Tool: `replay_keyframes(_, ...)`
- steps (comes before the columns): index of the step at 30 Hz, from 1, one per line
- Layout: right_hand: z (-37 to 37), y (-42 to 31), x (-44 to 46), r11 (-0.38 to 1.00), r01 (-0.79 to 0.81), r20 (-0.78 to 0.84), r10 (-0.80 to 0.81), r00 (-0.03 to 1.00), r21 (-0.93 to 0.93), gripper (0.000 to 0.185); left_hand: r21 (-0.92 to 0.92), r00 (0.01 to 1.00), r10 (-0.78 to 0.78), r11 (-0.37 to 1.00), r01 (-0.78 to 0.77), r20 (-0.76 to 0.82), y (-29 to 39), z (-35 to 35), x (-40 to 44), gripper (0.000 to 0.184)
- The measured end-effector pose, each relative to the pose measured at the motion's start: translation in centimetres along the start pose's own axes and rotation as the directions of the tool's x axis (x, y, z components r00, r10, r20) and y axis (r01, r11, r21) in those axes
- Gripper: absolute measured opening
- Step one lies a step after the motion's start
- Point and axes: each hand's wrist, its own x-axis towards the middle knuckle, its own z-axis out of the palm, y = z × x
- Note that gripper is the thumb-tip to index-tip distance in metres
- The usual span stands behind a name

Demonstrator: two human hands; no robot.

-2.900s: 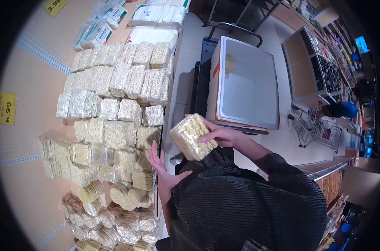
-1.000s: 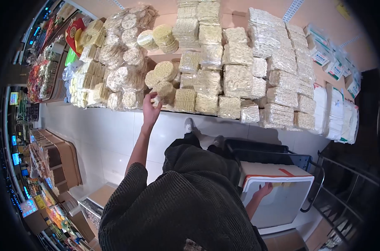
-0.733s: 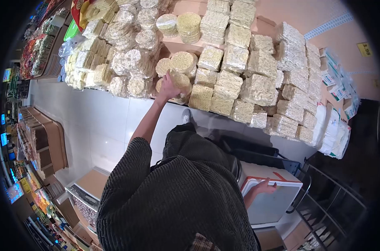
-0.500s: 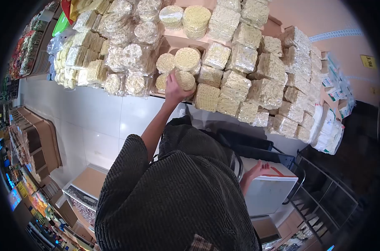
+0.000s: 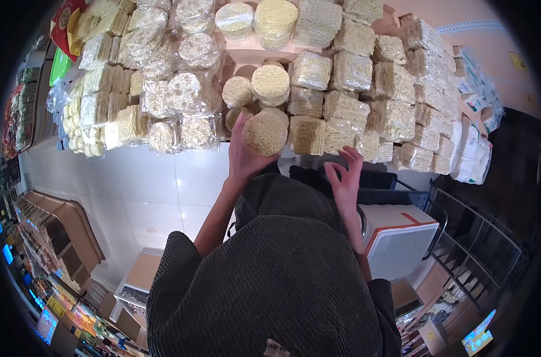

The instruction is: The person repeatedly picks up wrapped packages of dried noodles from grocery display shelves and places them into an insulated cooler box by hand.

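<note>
A round cake of dried noodles (image 5: pixel 266 134) is gripped in my left hand (image 5: pixel 245 156) at the front edge of the display. My fingers wrap its left side and underside; whether more cakes lie beneath it is hard to see. Behind it stand other round noodle stacks (image 5: pixel 270 81). To the right, my right hand (image 5: pixel 345 178) is raised with thumb and fingers apart, holding nothing. It hovers just in front of the square packs of dried noodles (image 5: pixel 346 110), close to the front row.
Bagged noodles (image 5: pixel 184 92) fill the left of the display, and white packages (image 5: pixel 471 152) stand at its right end. A white foam box (image 5: pixel 401 247) on a dark metal cart (image 5: pixel 481 235) is at my right. Boxed goods (image 5: pixel 62 229) stand across the tiled floor (image 5: pixel 154 196).
My left hand has drawn the round noodle cake toward me, out from the other stacks. My right hand has risen from beside the foam box to the display's front edge.
</note>
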Motion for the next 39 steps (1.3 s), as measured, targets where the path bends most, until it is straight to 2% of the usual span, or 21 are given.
replay_keyframes(2,2.5,-2.7,1.3,0.979,0.063,0.199,-0.023,0.980,-0.195,0.089,0.018,0.983,0.176,0.984,-0.177,0.061,2.5,-0.4,0.4,0.122)
replay_keyframes(4,3.9,-2.5,2.7,0.976,0.121,0.280,-0.066,0.958,-0.182,0.109,0.067,0.938,0.320,0.941,-0.331,0.136,5.1,0.1,0.7,0.115)
replay_keyframes(5,4.0,-2.7,2.9,0.987,0.089,0.286,-0.048,0.957,-0.135,0.113,0.116,0.934,0.199,0.963,-0.242,0.297,6.7,0.1,1.1,0.106)
replay_keyframes(7,3.3,-3.1,3.0,0.999,0.024,0.293,-0.011,0.956,-0.040,0.121,0.076,0.885,0.283,0.940,-0.333,0.371,8.8,0.9,1.3,0.103)
replay_keyframes(8,2.5,-2.9,2.9,0.998,-0.046,0.304,0.029,0.952,0.049,0.123,0.049,0.850,0.328,0.923,-0.381,0.412,9.9,1.4,1.5,0.101)
replay_keyframes(9,1.4,-2.7,2.5,0.983,-0.116,0.308,0.068,0.949,0.141,0.126,0.044,0.830,0.296,0.933,-0.358,0.473,11.1,2.0,1.7,0.102)
replay_keyframes(10,-0.1,-2.4,2.0,0.956,-0.176,0.298,0.101,0.949,0.234,0.128,0.045,0.808,0.347,0.908,-0.416,0.476,11.6,2.8,1.3,0.105)
replay_keyframes(11,-1.7,-1.9,1.3,0.979,-0.137,0.304,0.086,0.949,0.152,0.119,0.028,0.775,0.412,0.876,-0.482,0.479,11.9,3.7,0.9,0.108)
replay_keyframes(13,-4.1,-0.6,-0.5,0.994,-0.104,0.297,0.090,0.951,0.031,0.119,-0.011,0.678,0.522,0.797,-0.604,0.518,13.3,5.7,0.0,0.115)
replay_keyframes(15,-6.2,-0.4,-2.4,0.978,-0.162,0.263,0.124,0.957,0.129,0.119,-0.020,0.564,0.563,0.718,-0.695,0.604,15.8,6.9,-0.8,0.125)
replay_keyframes(19,-10.5,2.3,-6.8,0.932,-0.195,0.174,0.147,0.974,0.305,0.114,-0.036,0.372,0.459,0.666,-0.745,0.807,21.1,9.9,-3.7,0.135)
replay_keyframes(22,-14.2,3.9,-10.0,0.845,-0.204,0.129,0.161,0.978,0.494,0.107,-0.129,0.231,0.452,0.636,-0.761,0.862,24.2,12.7,-6.2,0.135)
replay_keyframes(23,-15.3,4.9,-11.1,0.820,-0.185,0.091,0.162,0.983,0.541,0.102,-0.208,0.186,0.459,0.679,-0.704,0.869,25.3,13.6,-6.7,0.133)
replay_keyframes(26,-20.4,6.8,-14.9,0.645,-0.110,-0.013,0.182,0.983,0.757,0.100,-0.349,0.174,0.520,0.750,-0.563,0.837,28.8,16.5,-8.0,0.129)
replay_keyframes(27,-22.9,6.3,-16.5,0.571,-0.028,-0.077,0.158,0.985,0.820,0.100,-0.334,0.214,0.522,0.757,-0.562,0.825,29.6,17.7,-8.4,0.125)
replay_keyframes(29,-28.2,6.9,-19.8,0.541,0.082,-0.238,0.225,0.945,0.837,0.103,-0.274,0.305,0.505,0.779,-0.564,0.808,29.9,19.8,-8.9,0.116)
replay_keyframes(31,-33.4,9.6,-23.2,0.537,0.237,-0.424,0.256,0.869,0.810,0.099,-0.232,0.375,0.479,0.808,-0.542,0.794,28.6,22.1,-9.3,0.109)
replay_keyframes(33,-38.1,11.8,-26.2,0.574,0.324,-0.584,0.352,0.732,0.752,0.097,-0.231,0.419,0.459,0.841,-0.490,0.783,25.6,24.2,-9.7,0.106)
replay_keyframes(36,-44.4,19.7,-29.0,0.719,0.201,-0.702,0.510,0.497,0.665,0.091,-0.114,0.392,0.417,0.790,-0.602,0.820,19.4,26.0,-9.8,0.102)
replay_keyframes(37,-46.2,22.5,-29.8,0.724,0.056,-0.668,0.601,0.439,0.688,0.096,-0.077,0.425,0.358,0.832,-0.549,0.832,17.8,26.0,-10.4,0.100)
replay_keyframes(39,-48.0,29.3,-29.5,0.780,-0.242,-0.709,0.626,0.325,0.578,0.102,-0.002,0.484,0.235,0.901,-0.435,0.843,14.7,25.8,-11.5,0.096)
